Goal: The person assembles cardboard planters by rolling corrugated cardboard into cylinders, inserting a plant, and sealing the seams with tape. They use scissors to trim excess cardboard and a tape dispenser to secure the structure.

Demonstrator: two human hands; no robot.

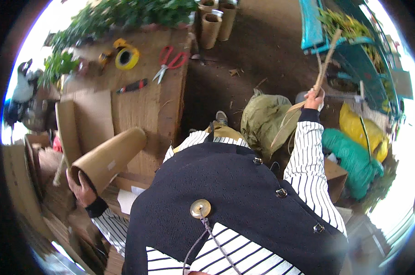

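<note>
My left hand (82, 190) grips the open near end of a wide brown cardboard tube (113, 153). The tube lies slanted over the wooden table, its far end pointing up and right. Out to the right, my right hand (314, 99) is closed around a bundle of long, flat tan strips (327, 59). One part of the bundle sticks up past the fist; thinner ends trail down to the left, over an olive-green sack (265, 120). What the strips are made of cannot be made out.
On the wooden table (143, 107) lie red-handled scissors (168, 63), a red-and-black cutter (133, 86) and yellow tape (127, 58). Leafy plants (125, 16) cover its far edge. Upright tubes (211, 31) stand beyond. Green (349, 158) and yellow sacks (361, 130) and a teal rack (361, 55) are at right.
</note>
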